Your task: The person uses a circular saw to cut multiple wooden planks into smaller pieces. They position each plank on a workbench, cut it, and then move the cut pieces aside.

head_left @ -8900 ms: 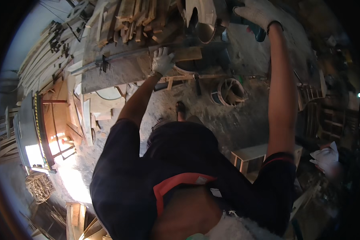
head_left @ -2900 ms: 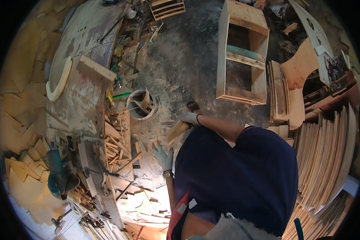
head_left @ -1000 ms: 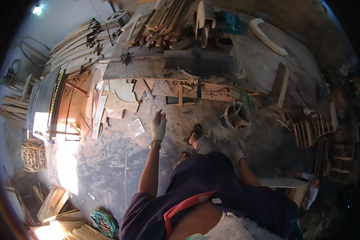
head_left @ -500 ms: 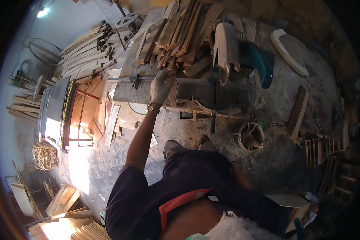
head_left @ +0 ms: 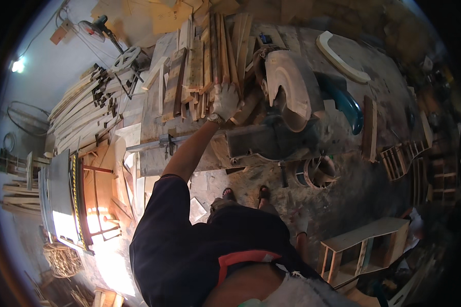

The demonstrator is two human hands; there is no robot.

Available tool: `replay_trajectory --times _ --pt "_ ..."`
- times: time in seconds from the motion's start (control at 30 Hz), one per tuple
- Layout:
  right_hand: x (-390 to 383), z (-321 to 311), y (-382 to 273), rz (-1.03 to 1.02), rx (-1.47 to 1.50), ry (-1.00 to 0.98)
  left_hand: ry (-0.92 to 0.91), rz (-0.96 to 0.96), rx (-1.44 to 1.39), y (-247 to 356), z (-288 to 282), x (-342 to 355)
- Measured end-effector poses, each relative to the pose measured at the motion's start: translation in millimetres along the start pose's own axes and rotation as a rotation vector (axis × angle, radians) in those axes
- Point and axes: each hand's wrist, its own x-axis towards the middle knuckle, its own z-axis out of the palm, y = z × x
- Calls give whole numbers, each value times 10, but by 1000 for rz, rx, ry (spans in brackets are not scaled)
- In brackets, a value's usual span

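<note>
Reaching over the desk [head_left: 394,92], the left hand [head_left: 225,103], in a pale glove, lay at the near ends of a stack of planks [head_left: 193,66], its fingers spread and stretched forward; whether it had hold of any plank could not be told; the right hand [head_left: 301,223] hung low near the right thigh, dim and blurred, so how far its fingers were bent and whether it held anything could not be told either.

The planks lay side by side and heaped on the desk, pointing away from the person; just right of them stood a saw [head_left: 296,84] with a pale guard, a round blade and a teal body; farther right lay a white curved piece [head_left: 338,59] and, nearer the edge, a wooden block [head_left: 368,128]; below the desk edge a bucket [head_left: 303,175] stood on the floor; well apart, at lower right, was a wooden frame [head_left: 366,234]; at far left, long strips of wood [head_left: 79,105] were piled near the wall.
</note>
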Motion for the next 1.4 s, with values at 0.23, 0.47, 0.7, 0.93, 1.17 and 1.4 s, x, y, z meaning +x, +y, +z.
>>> replay_trajectory --times 0.23,0.47,0.7,0.93,1.17,1.4 --pt "-420 924 -888 -542 -506 -413 453 -838 -581 -631 -951 -347" --pt "-469 1648 -1985 -994 -602 -702 609 -917 -597 -837 -1425 -3402" --pt "-267 2616 -2443 -281 166 -1082 926 -1558 -1563 808 -1573 -5825" --pt "-190 3500 -2473 -212 352 -1304 251 -1449 -451 2355 -1809 -6355" --pt "-115 3518 -2531 21 175 -1494 1682 -1661 -1649 2553 -2057 -6021" --pt "98 3848 -2541 96 294 -1409 1910 -1537 -1591 2610 -1991 -5871"
